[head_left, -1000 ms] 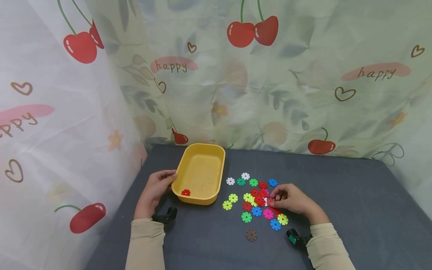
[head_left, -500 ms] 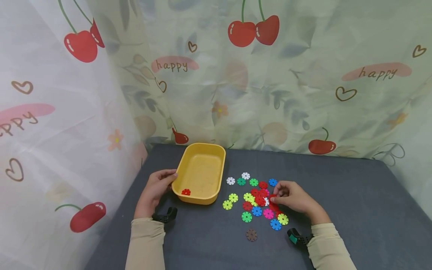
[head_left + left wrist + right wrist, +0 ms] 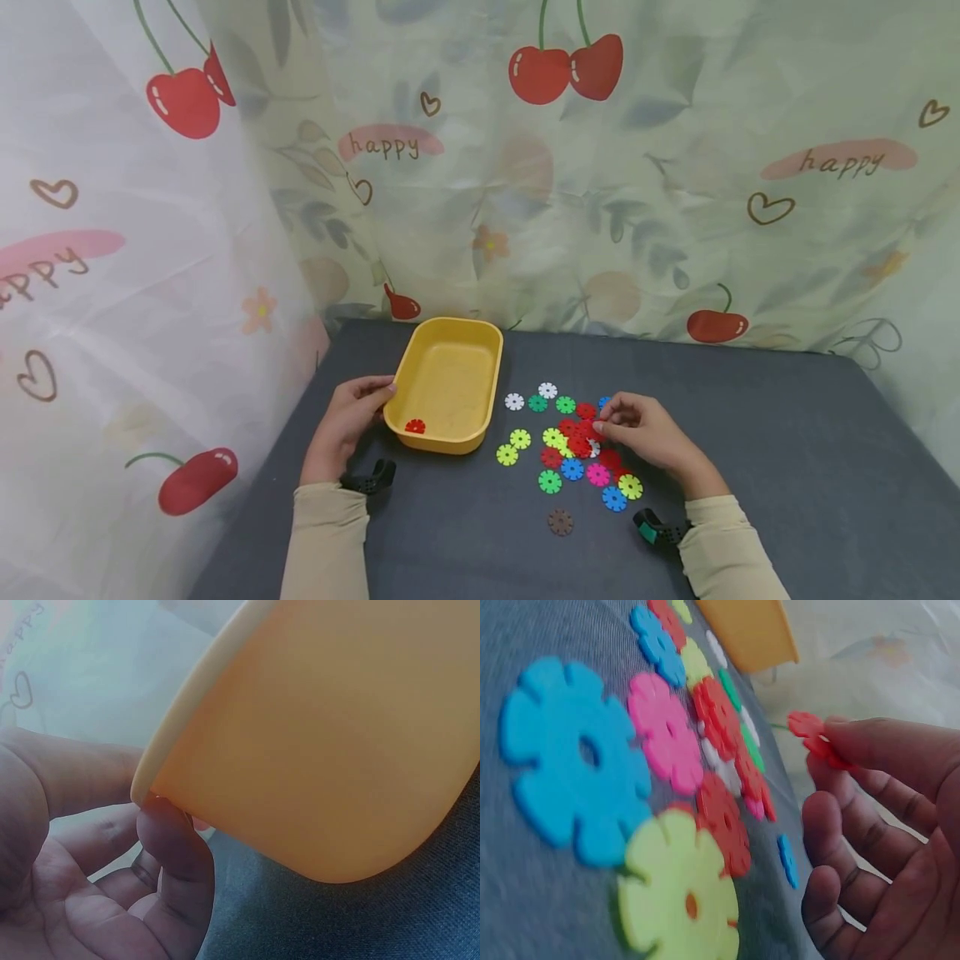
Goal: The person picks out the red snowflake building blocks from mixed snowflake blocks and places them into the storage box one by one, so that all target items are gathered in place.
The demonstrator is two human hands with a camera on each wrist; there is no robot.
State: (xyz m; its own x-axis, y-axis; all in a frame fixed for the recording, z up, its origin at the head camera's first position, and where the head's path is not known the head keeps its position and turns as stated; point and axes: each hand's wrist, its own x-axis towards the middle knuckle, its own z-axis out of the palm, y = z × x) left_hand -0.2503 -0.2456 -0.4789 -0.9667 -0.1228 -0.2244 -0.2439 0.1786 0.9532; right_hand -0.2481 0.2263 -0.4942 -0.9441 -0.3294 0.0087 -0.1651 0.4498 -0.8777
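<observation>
My left hand (image 3: 351,423) grips the left rim of a yellow plastic bin (image 3: 450,379), thumb and fingers pinching its edge, as the left wrist view also shows. One red snowflake disc (image 3: 415,427) lies inside the bin at its near left corner. Between thumb and forefinger my right hand (image 3: 647,435) pinches another red snowflake disc (image 3: 810,731), held above the table in the right wrist view. Below and left of that hand lies a pile of red discs (image 3: 577,437), with a pink disc (image 3: 597,475) and a yellow disc (image 3: 631,487) close by.
Several loose discs spread over the dark tablecloth (image 3: 750,433): white (image 3: 514,402), green (image 3: 550,482), blue (image 3: 614,498) and a brown disc (image 3: 560,522) nearest the front. A printed curtain (image 3: 570,183) hangs behind the table and along its left side.
My right hand has lifted a red disc off the right side of the pile and shifted slightly up and left with it. The left hand and bin stay in place.
</observation>
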